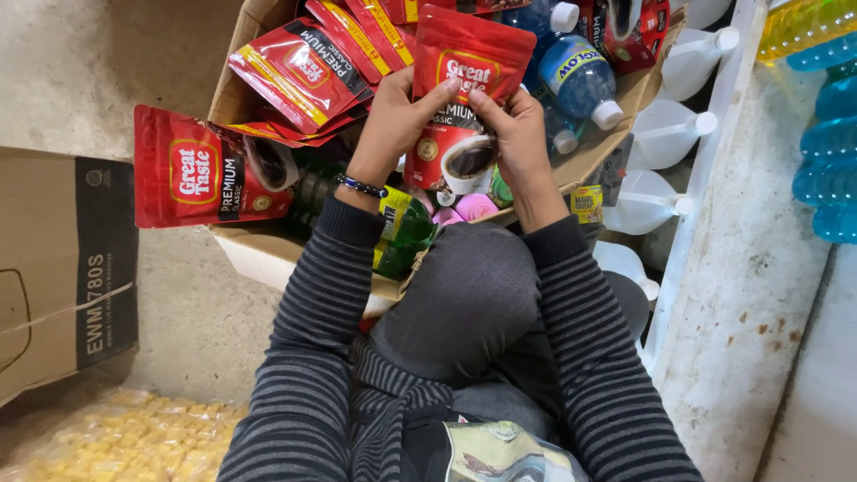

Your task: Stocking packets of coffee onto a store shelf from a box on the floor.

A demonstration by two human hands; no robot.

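A red foil coffee pouch (460,98), glossy and flat with a printed cup on its front, is held upright over the open cardboard box (245,36). The left hand (397,116) grasps its left edge, thumb laid across the front, and the right hand (513,134) pinches its right edge, fingers curled behind. By the look of it, the pouch is being turned over or checked mid-sort; any shift would need both grips to keep the slippery film from buckling.

Inside the box, to the left of the held pouch, more red pouches (303,67) lie stacked at angles, and one (201,170) hangs over the box's left wall. To the right, blue-labelled plastic bottles with white caps (580,80) lie on their sides. Beyond the box's right wall stand translucent white jugs (656,134) against a rough white ledge (750,268). Left of the box sits another brown carton (62,268).
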